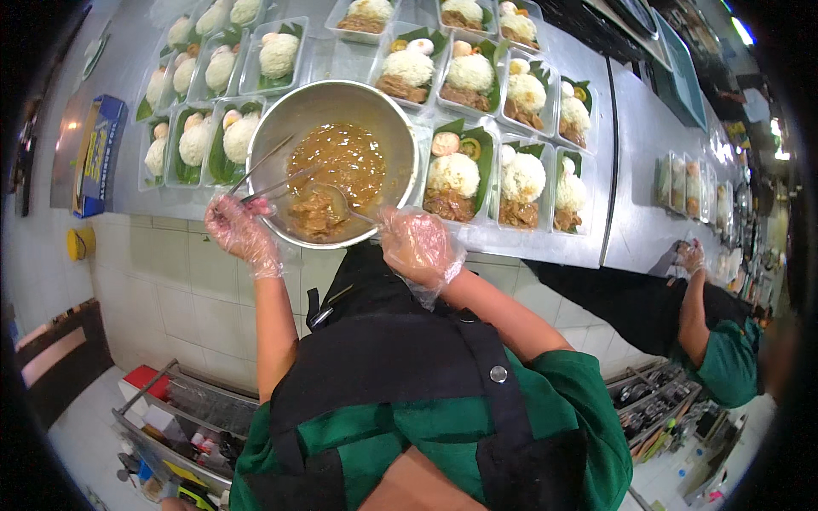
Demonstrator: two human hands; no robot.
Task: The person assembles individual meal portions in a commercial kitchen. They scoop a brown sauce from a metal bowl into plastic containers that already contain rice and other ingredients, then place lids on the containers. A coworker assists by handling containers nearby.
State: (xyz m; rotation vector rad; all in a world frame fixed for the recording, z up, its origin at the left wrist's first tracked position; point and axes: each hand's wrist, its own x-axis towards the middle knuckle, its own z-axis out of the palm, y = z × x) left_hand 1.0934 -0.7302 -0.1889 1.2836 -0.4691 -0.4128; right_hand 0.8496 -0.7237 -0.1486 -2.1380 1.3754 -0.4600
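A large steel bowl (394,157) sits at the front edge of the steel table, holding glossy brown sauce (345,149) and chunks of stewed meat (313,216). My left hand (242,232), in a clear plastic glove, is closed at the bowl's left rim around metal tongs (277,186), whose arms spread over the bowl. My gloved right hand (419,247) grips a metal spoon (339,203) at the near right rim; the spoon's head is at the meat. Right of the bowl, clear trays hold rice (453,175), meat, egg and vegetable slices on green leaf.
Left of the bowl, more trays (194,140) show rice and egg on leaf. A blue box (100,153) lies at the table's left end. At right, a co-worker's gloved hand (692,255) is by the table, near several filled trays (692,183). Shelves (204,417) stand below left.
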